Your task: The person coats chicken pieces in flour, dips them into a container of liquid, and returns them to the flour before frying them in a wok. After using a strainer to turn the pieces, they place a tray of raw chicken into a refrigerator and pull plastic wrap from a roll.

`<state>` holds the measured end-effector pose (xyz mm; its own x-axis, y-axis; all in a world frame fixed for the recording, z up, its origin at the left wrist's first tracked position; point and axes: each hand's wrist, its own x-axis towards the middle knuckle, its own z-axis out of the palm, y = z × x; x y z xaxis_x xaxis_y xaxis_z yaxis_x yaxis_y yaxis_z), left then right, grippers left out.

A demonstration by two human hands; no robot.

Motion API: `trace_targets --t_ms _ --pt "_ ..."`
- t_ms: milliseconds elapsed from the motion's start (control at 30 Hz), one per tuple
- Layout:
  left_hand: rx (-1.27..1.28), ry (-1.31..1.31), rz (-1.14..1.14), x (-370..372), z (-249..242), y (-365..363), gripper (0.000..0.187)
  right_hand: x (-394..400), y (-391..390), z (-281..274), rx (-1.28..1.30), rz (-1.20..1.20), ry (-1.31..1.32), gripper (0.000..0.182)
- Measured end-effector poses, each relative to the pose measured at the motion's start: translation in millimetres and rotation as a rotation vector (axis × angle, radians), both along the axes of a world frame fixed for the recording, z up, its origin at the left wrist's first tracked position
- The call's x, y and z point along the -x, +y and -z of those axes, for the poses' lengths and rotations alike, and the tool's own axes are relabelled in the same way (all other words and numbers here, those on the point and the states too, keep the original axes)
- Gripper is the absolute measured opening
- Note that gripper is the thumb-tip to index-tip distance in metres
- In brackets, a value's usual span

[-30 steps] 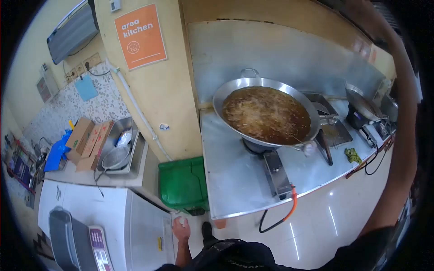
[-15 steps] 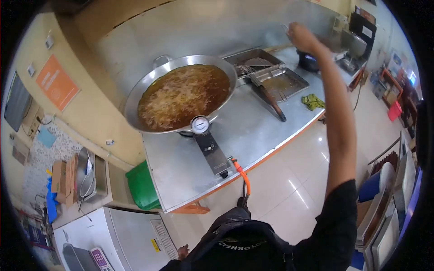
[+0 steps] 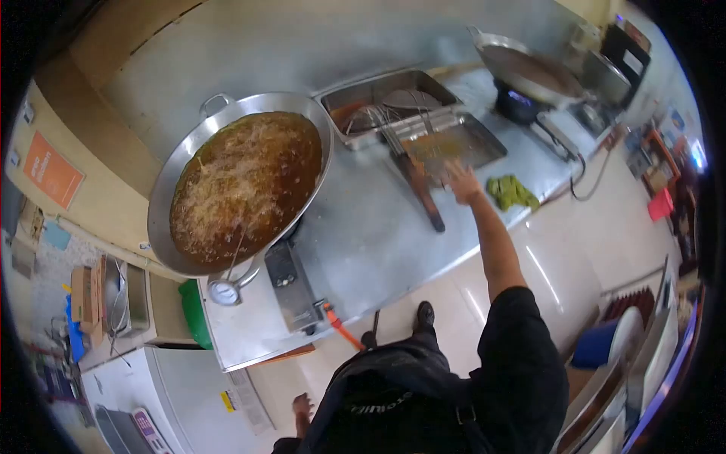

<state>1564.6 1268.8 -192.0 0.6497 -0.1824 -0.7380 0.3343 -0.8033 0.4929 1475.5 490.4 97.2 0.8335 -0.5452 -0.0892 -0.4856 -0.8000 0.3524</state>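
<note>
Now right hand (image 3: 461,181) lowered from far burner, fingers spread empty over tray (image 3: 484,144), left hand (image 3: 302,406) down, grip unclear

Bench (image 3: 378,234): sheet metal, brushed, dull sheen, smooth. Wok (image 3: 170,200): polished metal rim, glossy; the oil inside is foamy and rough-looking. Tray (image 3: 484,144): metal, matt, greasy film. Deep pan (image 3: 355,94): metal, satin. Skimmer handle (image 3: 423,197): dark wood, matt. Cloth (image 3: 511,192): green fabric, crumpled, matt. Hose (image 3: 340,330): orange rubber or plastic, smooth. Floor (image 3: 560,257): pale tile, glossy, reflective. Sleeve (image 3: 522,356): black cloth, matt. Gauge (image 3: 224,292): metal case, glossy face.
</note>
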Motion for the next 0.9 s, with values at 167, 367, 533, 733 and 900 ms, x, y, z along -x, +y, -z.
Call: trace_targets --t_ms 167,367,533,733,900 --pt "-0.09 0.095 -0.666 97 -49 -55 0.031 -14 -85 41 -0.051 -0.702 -0.317 0.032" --pt "0.925 0.124 -0.641 265 -28 -96 0.028 -64 -102 -17 -0.243 -1.059 -0.675 0.024" --pt "0.053 0.268 -0.791 268 -32 -148 0.034 -116 -129 -115 -0.238 -1.305 -1.045 0.016" --pt "-0.19 0.15 -0.724 231 -73 -185 0.033 -136 -123 -263 0.208 -1.161 -1.227 0.006" --pt "-0.176 0.059 -0.695 224 -37 -173 0.04 -134 -85 -423 -0.065 -1.335 -1.695 0.024"
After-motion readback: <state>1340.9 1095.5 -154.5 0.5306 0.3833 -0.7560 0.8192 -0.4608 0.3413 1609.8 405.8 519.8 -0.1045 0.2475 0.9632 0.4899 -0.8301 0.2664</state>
